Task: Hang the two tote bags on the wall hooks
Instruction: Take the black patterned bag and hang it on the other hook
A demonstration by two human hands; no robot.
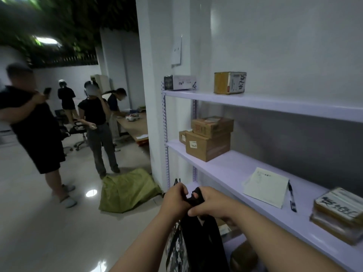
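Note:
Both my hands meet low in the middle of the view, in front of the shelf rack's left end. My left hand (174,199) and my right hand (208,205) are closed on the black straps (196,197) of a black tote bag (204,244) that hangs down below them. Behind it, lower left, hangs a second bag with a black-and-white print (174,250). A small dark hook-like shape (176,181) shows just above my left hand at the rack's post; what it is I cannot tell.
A pale purple shelf rack (255,103) at the right holds cardboard boxes (208,140), a paper sheet (265,189) and a pen (292,199). A green sack (125,191) lies on the floor by the white pillar (155,95). Several people stand at the left near desks and chairs.

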